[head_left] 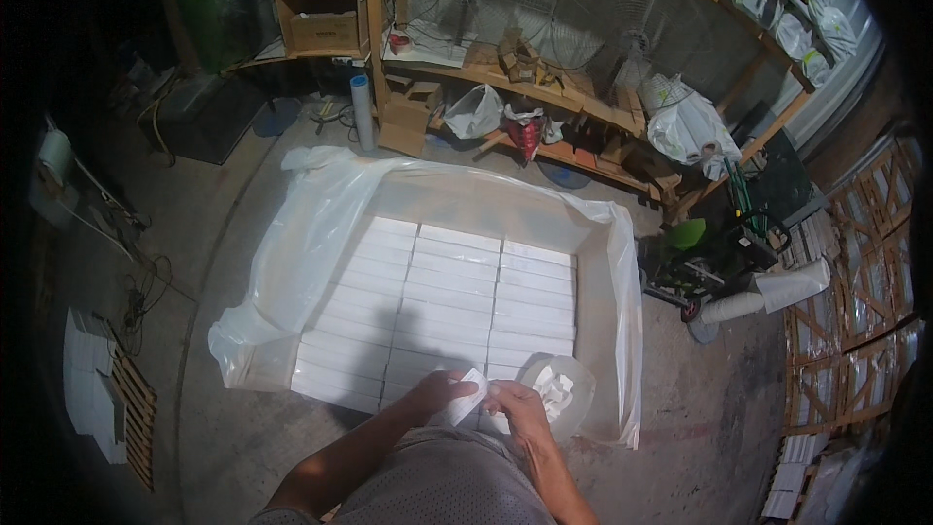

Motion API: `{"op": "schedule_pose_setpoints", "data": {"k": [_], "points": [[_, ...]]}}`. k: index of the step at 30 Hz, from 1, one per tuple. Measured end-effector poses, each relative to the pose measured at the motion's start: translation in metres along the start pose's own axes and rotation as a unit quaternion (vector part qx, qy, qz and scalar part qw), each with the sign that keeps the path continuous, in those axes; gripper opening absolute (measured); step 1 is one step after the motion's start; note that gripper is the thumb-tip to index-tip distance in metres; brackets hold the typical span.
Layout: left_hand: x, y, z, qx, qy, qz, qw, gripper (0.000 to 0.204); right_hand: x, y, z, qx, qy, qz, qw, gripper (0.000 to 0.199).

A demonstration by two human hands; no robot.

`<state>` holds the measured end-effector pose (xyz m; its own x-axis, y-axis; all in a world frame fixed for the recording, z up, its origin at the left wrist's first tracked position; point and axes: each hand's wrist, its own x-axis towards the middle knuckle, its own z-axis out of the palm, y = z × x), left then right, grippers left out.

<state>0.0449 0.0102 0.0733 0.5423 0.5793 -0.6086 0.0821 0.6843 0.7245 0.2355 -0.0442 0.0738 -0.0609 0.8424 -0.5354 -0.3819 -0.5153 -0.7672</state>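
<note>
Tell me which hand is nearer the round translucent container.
Right. The right hand is by the left side of the translucent container; the left hand is farther left.

Large open box (pixel 626 350) lined with translucent plastic film (pixel 306 214): is holding flat white rectangular packs (pixel 452 277) in three columns.
Grey concrete floor (pixel 700 399): is supporting an upright pale-blue cylindrical roll (pixel 361 112).
Long wooden bench (pixel 603 108): is bearing brown cardboard pieces (pixel 518 56).
</note>
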Motion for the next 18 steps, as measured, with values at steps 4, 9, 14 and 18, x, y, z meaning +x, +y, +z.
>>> {"op": "schedule_pose_setpoints", "data": {"k": [4,9,14,18], "points": [[-0.007,0.007,0.004,0.029,0.001,0.017,0.999,0.036,-0.002,-0.001,0.002,-0.035,0.005,-0.016,0.999,0.021],[-0.006,0.005,-0.001,0.121,-0.001,0.044,0.992,0.038,-0.006,-0.007,0.008,-0.094,0.013,-0.021,0.995,0.022],[0.007,-0.020,-0.008,0.285,0.053,0.146,0.946,0.035,-0.006,-0.001,0.010,-0.133,0.013,-0.042,0.990,0.019],[0.003,-0.015,0.003,0.335,0.053,0.182,0.923,0.036,-0.004,0.015,0.005,-0.141,0.049,-0.063,0.987,0.015]]}}
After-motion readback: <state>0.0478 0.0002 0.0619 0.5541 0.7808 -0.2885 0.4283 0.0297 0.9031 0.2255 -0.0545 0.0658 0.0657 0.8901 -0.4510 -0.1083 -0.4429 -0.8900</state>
